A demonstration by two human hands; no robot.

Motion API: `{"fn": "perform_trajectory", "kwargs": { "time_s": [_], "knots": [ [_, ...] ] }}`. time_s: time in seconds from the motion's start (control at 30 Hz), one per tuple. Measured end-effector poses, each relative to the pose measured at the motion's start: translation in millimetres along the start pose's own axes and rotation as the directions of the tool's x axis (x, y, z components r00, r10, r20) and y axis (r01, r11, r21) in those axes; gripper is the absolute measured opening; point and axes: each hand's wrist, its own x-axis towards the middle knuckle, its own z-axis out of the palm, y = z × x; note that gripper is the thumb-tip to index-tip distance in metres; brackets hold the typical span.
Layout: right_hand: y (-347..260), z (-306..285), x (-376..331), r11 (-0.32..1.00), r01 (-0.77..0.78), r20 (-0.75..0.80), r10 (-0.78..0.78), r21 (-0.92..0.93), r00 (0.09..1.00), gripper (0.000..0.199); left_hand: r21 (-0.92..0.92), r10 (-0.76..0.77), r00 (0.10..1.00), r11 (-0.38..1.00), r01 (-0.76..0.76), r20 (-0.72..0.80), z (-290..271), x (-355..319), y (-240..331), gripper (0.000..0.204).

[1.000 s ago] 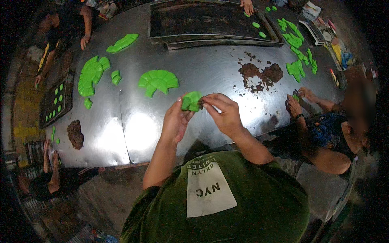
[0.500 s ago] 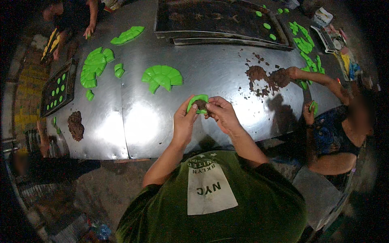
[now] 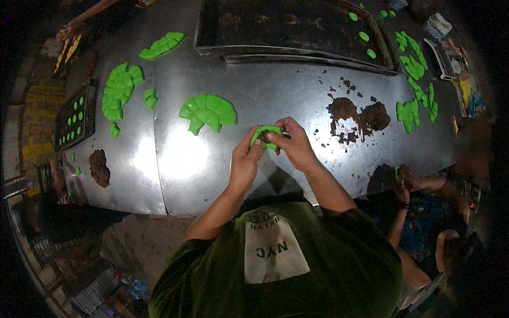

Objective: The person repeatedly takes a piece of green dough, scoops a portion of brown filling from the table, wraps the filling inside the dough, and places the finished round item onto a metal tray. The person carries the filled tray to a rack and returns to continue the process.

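Between my two hands, above the metal table, is a piece of green dough (image 3: 269, 129) cupped around a dark brown crumbly filling (image 3: 264, 137). My left hand (image 3: 246, 158) grips the dough's left side, its thumb near the filling. My right hand (image 3: 295, 143) pinches the right side, with the thumb pressed over the filling and the fingers behind. Beyond my hands to the left lies a fan of cut green dough pieces (image 3: 208, 110). To the right, two heaps of brown filling (image 3: 375, 115) sit among scattered crumbs.
A large dark tray (image 3: 265, 47) with a few green rounds stands at the far side. More green dough (image 3: 121, 90) lies left, near a smaller tray (image 3: 91, 119) and a filling heap (image 3: 99, 167). At right, a co-worker's hands (image 3: 405, 183) hold something green; dough strips (image 3: 411, 55) lie beyond.
My right thumb has moved in over the filling, and the dough's edges stand more closed around it. The co-worker at right has drawn a hand back from the filling heap to the other hand.
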Motion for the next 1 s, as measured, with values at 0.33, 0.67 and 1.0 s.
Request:
{"fn": "perform_trajectory", "kwargs": {
  "time_s": [0.33,0.67,1.0],
  "knots": [
    [-7.3,42.9,-57.2,0.149,0.557,0.296,-0.721,-0.817,0.627,0.040,-0.197,-0.241,0.918,0.930,0.312,0.314,-36.1,-42.3,58.6,0.077],
    [-37.4,76.8,-122.1,0.600,0.671,0.066,-0.722,-0.435,0.689,0.040,0.027,0.223,0.946,0.971,-0.236,0.237,-39.6,-109.9,55.4,0.032],
    [-6.2,126.6,-136.0,0.088,0.663,0.142,-0.948,-0.743,0.285,0.026,0.338,0.322,0.895,0.843,-0.419,0.307,-16.4,-172.5,49.1,0.066]
  ]
}}
